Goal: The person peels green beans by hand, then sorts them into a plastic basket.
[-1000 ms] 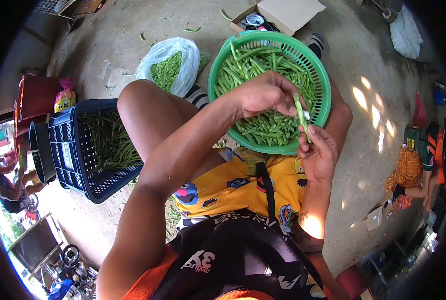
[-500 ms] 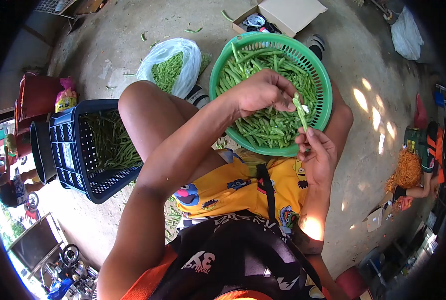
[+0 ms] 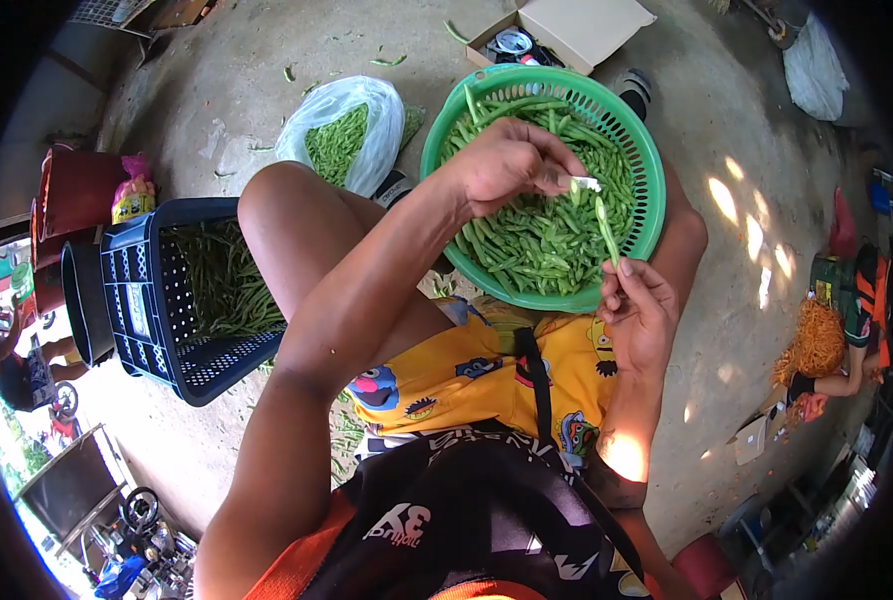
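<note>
My left hand (image 3: 514, 165) is closed in a pinch over the green basket (image 3: 648, 215). A small, bright, blade-like piece (image 3: 587, 184) sticks out from its fingertips, with a bit of green pod beside it. Lower and to the right, my right hand (image 3: 638, 310) pinches the bottom end of a green bean (image 3: 607, 230), which points upward with a pale cut face showing. Cut green beans (image 3: 536, 255) fill the basket beneath both hands, and longer whole ones lie toward its far side. The basket sits between my legs.
A dark blue crate (image 3: 146, 300) of long beans lies tipped on the left. Beyond my knee stands a clear plastic bag (image 3: 381, 135) of cut beans. A cardboard box (image 3: 591, 30) is behind the basket. Another person (image 3: 861, 310) sits at right near an orange heap (image 3: 814, 345).
My left hand has moved up and left, away from the bean's tip, with the bright piece now showing at its fingertips. My right hand still holds the bean, now shorter, almost in place.
</note>
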Action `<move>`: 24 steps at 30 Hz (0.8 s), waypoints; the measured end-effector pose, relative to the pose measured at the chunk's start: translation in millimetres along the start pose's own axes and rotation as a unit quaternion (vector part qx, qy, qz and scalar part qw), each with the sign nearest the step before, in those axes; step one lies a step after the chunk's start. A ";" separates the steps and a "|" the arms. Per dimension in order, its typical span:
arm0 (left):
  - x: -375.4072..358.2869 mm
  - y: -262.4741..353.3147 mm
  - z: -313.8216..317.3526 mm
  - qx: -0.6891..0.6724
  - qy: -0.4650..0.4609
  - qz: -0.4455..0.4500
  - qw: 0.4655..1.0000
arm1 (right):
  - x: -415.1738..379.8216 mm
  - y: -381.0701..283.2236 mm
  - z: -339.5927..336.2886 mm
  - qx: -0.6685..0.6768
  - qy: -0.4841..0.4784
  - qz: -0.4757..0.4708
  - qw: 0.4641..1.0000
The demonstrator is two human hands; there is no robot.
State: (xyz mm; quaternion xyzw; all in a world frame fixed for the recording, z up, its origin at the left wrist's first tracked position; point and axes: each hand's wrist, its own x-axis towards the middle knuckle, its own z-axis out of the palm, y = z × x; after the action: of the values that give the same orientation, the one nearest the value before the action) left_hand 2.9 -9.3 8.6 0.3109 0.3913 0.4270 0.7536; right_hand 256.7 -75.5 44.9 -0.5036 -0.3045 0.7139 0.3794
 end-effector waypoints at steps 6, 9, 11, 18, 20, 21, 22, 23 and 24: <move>-0.6 -12.0 28.3 -0.025 -0.107 -0.038 0.993 | 5.6 1.6 7.5 0.009 0.035 0.006 0.999; -0.1 -12.1 26.6 0.006 -0.067 -0.010 0.998 | 5.9 1.2 10.4 0.011 0.015 0.003 1.000; -1.4 -10.6 24.1 0.024 -0.054 -0.007 0.998 | 5.5 0.0 12.2 -0.003 0.013 -0.009 1.000; 0.0 1.2 6.6 -0.027 0.018 0.018 0.999 | 4.1 2.4 7.0 0.013 0.010 -0.009 1.000; -2.3 -5.5 22.2 -0.012 0.035 0.023 0.999 | 6.7 3.4 12.9 0.017 0.037 -0.002 0.999; -2.9 -11.5 30.3 0.013 0.030 0.037 0.999 | 8.2 3.1 14.3 0.016 0.038 -0.002 0.999; -3.2 -15.5 35.1 0.038 0.026 0.049 0.998 | 9.5 2.9 15.4 0.021 0.046 -0.012 0.999; -3.3 -17.6 36.3 0.053 0.016 0.051 0.997 | 10.2 2.8 15.6 0.026 0.054 -0.022 0.998; -3.3 -17.3 36.3 0.053 0.015 0.051 0.997 | 10.8 2.7 14.4 0.026 0.056 -0.022 0.998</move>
State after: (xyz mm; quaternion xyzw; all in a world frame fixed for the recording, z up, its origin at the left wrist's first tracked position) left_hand 39.9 -24.8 13.9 0.3629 0.4086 0.4482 0.7074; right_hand 240.1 -68.6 41.9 -0.5256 -0.2750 0.6843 0.4242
